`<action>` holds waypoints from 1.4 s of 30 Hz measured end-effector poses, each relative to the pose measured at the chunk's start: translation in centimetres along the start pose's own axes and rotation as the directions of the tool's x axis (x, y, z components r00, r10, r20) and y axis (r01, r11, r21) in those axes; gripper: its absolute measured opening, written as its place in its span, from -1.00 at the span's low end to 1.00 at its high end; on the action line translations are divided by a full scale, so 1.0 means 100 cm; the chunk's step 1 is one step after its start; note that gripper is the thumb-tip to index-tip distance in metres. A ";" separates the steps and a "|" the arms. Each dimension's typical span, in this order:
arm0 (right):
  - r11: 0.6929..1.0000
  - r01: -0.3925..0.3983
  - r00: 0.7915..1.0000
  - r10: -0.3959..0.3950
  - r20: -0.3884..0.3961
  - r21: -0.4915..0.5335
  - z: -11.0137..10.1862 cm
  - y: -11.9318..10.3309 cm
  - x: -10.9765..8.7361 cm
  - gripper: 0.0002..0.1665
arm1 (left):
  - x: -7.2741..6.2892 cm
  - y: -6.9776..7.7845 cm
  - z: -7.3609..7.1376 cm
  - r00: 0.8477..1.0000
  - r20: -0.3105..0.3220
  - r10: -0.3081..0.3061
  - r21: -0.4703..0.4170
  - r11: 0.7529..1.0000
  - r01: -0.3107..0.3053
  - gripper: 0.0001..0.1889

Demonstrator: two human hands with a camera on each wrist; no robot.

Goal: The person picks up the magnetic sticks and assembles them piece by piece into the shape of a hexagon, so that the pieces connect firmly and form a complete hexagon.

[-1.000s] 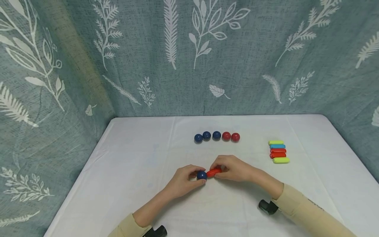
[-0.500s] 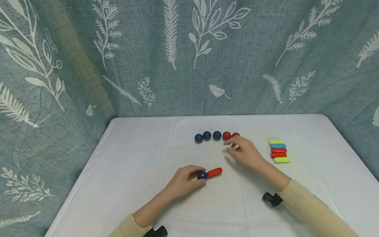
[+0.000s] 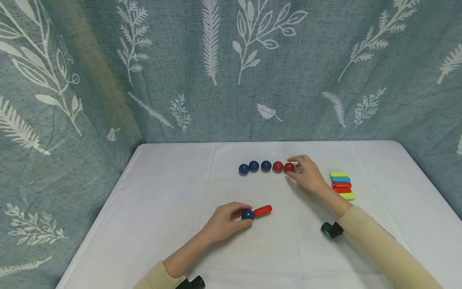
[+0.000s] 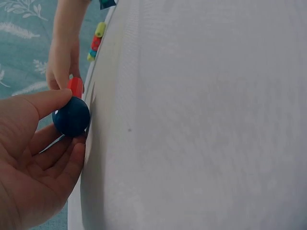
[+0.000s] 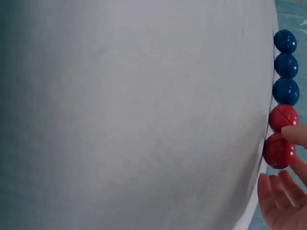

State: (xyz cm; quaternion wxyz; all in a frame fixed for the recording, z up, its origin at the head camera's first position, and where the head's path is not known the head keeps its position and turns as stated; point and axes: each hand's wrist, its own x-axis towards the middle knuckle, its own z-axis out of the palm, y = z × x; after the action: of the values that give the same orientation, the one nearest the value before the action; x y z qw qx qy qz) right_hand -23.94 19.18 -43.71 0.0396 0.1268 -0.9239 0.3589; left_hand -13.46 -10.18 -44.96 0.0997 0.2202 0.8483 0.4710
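Note:
My left hand (image 3: 224, 220) holds a dark blue ball (image 3: 247, 214) between thumb and fingers, low over the white table. A short red stick (image 3: 263, 210) juts out to the right from that ball, its near end touching it. In the left wrist view the thumb lies on one side of the blue ball (image 4: 71, 117), the fingers on the other. Farther back, my right hand (image 3: 306, 173) has thumb and forefinger around the red ball (image 3: 288, 167) at the right end of a row. The right wrist view shows the thumb against this red ball (image 5: 278, 151).
Left of the gripped ball, the row continues with another red ball (image 3: 278, 167) and three blue balls (image 3: 266, 166). At the right lies a stack of sticks: yellow-green (image 3: 338, 174), blue (image 3: 341, 179) and red (image 3: 341, 184). A patterned curtain (image 3: 231, 100) hangs behind the table (image 3: 173, 180).
My right hand has let go of the red stick, moved back and to the right, and taken the end red ball. The left hand keeps its hold on the blue ball.

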 end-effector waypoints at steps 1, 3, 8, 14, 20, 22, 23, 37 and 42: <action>1.000 -0.013 1.000 0.013 0.007 -0.001 0.000 0.001 0.001 -0.52 | 0.000 0.000 0.000 1.000 0.000 0.000 -0.002 1.000 0.000 -0.63; 1.000 -0.028 0.999 0.028 0.018 -0.007 0.001 0.002 0.002 -0.51 | 0.000 0.000 0.000 1.000 -0.001 -0.006 -0.004 1.000 0.006 -0.62; 0.999 -0.047 0.998 0.047 0.029 -0.013 0.003 0.004 0.004 -0.53 | -0.001 0.000 0.000 1.000 -0.004 -0.012 -0.004 1.000 0.012 -0.62; 0.997 -0.072 0.996 0.072 0.053 -0.006 0.003 0.003 0.002 -0.54 | -0.001 0.000 0.000 1.000 -0.007 -0.010 0.007 1.000 0.010 -0.62; 0.998 -0.054 0.993 0.050 0.106 0.030 -0.001 0.001 -0.010 -0.55 | -0.001 0.001 0.000 1.000 -0.009 -0.010 0.012 1.000 0.010 -0.62; 0.997 -0.043 0.991 0.034 0.132 0.061 -0.002 -0.001 -0.015 -0.56 | -0.001 0.000 0.000 1.000 -0.010 -0.012 0.018 1.000 0.012 -0.62; 0.996 -0.042 0.989 0.030 0.148 0.076 -0.001 -0.002 -0.018 -0.57 | -0.001 0.000 0.000 1.000 -0.009 -0.013 0.021 1.000 0.013 -0.63; 0.984 0.020 0.952 -0.073 0.296 0.178 0.005 -0.012 -0.048 -0.56 | -0.001 0.000 0.001 1.000 -0.011 -0.011 0.020 1.000 0.011 -0.63; 0.975 0.054 0.930 -0.128 0.346 0.215 0.008 -0.014 -0.055 -0.56 | -0.001 0.001 0.000 1.000 -0.015 -0.005 0.015 1.000 0.005 -0.63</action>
State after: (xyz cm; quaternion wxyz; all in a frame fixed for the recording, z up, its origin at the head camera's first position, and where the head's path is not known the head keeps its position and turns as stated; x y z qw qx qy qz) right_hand -18.22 18.83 -44.30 -0.1253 0.2361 -0.8675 0.4195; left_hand -13.34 -10.17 -44.95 0.0927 0.2153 0.8532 0.4659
